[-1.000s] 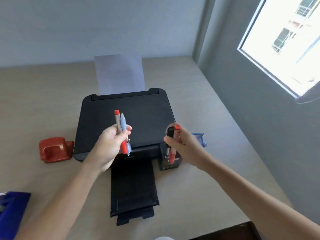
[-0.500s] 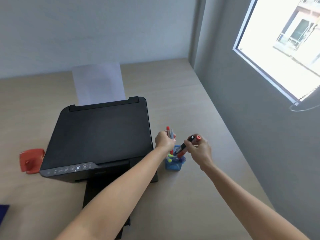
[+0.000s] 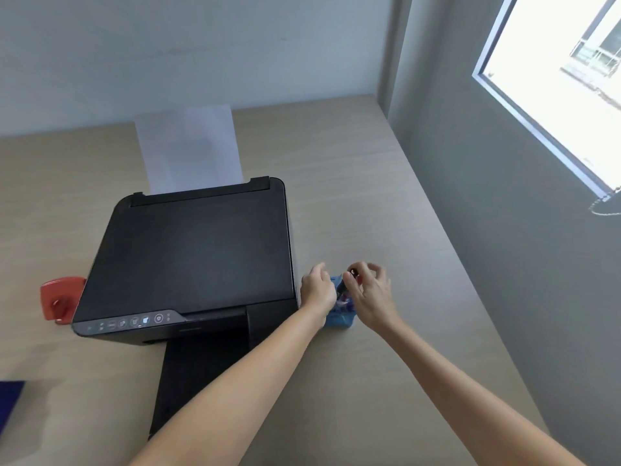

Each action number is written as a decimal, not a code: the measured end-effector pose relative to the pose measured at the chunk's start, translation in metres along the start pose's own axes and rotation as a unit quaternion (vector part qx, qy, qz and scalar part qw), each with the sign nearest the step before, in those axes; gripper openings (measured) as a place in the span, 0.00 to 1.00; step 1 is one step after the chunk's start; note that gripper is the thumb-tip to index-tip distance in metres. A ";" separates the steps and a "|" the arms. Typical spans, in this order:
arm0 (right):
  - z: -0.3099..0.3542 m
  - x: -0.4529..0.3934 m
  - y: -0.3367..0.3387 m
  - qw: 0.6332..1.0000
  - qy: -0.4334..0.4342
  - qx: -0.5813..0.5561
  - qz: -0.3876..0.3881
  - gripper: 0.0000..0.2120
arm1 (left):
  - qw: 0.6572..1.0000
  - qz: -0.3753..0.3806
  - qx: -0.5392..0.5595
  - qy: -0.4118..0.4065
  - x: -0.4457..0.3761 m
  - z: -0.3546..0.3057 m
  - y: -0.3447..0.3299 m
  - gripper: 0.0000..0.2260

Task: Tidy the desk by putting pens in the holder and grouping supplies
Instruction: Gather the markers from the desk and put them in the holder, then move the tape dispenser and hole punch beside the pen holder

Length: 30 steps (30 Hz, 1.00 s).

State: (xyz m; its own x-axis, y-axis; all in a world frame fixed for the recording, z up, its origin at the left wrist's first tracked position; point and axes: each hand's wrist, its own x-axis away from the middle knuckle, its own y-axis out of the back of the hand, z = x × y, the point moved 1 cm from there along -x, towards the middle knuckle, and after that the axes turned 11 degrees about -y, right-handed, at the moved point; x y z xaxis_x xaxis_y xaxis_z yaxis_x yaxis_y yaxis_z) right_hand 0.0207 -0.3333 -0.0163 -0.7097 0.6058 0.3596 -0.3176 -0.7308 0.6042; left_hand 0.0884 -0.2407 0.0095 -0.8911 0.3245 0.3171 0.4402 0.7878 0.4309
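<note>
- Small blue translucent plastic pen holder (image 3: 340, 319) stands on the pale wood-grain worktop (image 3: 353, 196), just right of the black flatbed printer (image 3: 198, 253), near its front-right corner.
- Left hand (image 3: 316, 286) sits at the holder's left rim, curled grip. A second ago it held a red-capped pen and a light blue pen upright; neither sticks up from it now (likely dropped in). Cannot tell whether the grip is emptied or just covering them.
- Right hand (image 3: 368, 297) is over the holder's right side, fingers (image 3: 376, 270) fanned, pinching the top of a black marker with red end (image 3: 351, 279). Marker is tilted, lower end already inside the holder; half a second ago it was angled above the rim.
- Judgement: the pens-in-holder step is nearly done; this marker only needs releasing.
- Holder contents are blurred (some coloured bits, count unclear).
- Red plastic hole punch (image 3: 60, 299) sits on the worktop left of the printer, touching or nearly touching it, well apart from the holder.
- Dark blue flat item (image 3: 10, 401) is at the near left edge, mostly cut off.
- Judgement: grouping of supplies not yet done; punch and blue item remain scattered.
- White paper sheet (image 3: 190, 149) stands in the printer's rear feed.
</note>
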 end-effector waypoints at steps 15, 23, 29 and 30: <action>0.010 -0.033 -0.014 0.888 -0.233 -0.365 0.154 0.28 | 0.876 -0.078 0.394 0.266 -0.030 -0.001 -0.019 0.30; 0.047 -0.089 -0.014 0.884 -0.222 -0.372 0.175 0.29 | 0.892 -0.081 0.363 0.258 -0.081 -0.036 -0.007 0.25; 0.049 -0.104 -0.017 0.895 -0.222 -0.343 0.181 0.35 | 0.903 -0.089 0.333 0.257 -0.090 -0.039 0.002 0.23; 0.050 -0.103 -0.014 0.898 -0.226 -0.334 0.177 0.36 | 0.906 -0.090 0.322 0.261 -0.088 -0.042 0.004 0.22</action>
State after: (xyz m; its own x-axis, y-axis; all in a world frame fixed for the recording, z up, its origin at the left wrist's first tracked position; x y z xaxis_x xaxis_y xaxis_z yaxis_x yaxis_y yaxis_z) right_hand 0.1294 -0.3698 -0.0265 -0.5601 0.2539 0.7886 -0.5367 -0.8363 -0.1119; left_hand 0.1729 -0.2877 0.0184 -0.6951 0.0016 0.7189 -0.0119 0.9998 -0.0137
